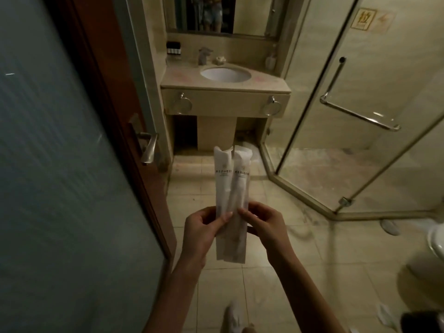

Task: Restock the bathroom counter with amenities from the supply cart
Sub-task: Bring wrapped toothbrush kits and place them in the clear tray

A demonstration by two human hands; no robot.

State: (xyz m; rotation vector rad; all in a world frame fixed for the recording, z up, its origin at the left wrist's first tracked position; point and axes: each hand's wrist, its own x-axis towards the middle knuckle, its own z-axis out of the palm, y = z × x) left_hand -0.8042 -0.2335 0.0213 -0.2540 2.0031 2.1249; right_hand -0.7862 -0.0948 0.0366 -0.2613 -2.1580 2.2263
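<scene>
Two long white amenity packets stand upright in front of me, side by side and overlapping: the left packet (223,179) and the right packet (241,181). My left hand (204,227) grips the left packet near its lower half, thumb across its front. My right hand (263,224) pinches the right packet at the same height. The bathroom counter (182,79) with its white sink basin (225,74) lies ahead, past the packets. The supply cart is out of sight.
An open door with frosted glass (60,164) and a metal handle (149,147) fills the left. A glass shower enclosure (360,116) stands on the right. Small dark bottles (173,48) sit at the counter's back left. A toilet (436,239) shows at the right edge.
</scene>
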